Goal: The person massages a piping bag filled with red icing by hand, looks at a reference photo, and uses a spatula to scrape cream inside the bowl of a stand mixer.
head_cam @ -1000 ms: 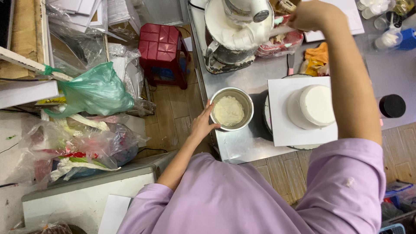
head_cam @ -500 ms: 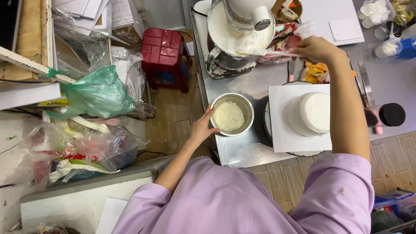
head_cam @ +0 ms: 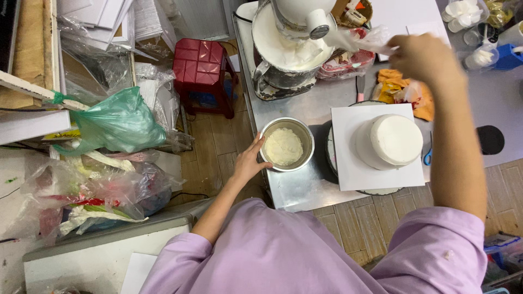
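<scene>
left grip: hand [head_cam: 248, 163] open, fingers resting on rim of bowl [head_cam: 286, 144] at surface [head_cam: 305, 185] edge
right grip: hand [head_cam: 422, 54] pinching clear bag [head_cam: 362, 39] near mixer [head_cam: 289, 38]
tip: steady bowl, keep bag clear of cake [head_cam: 395, 139]
unclear: right fingers blurred; bag contents unreadable
</scene>
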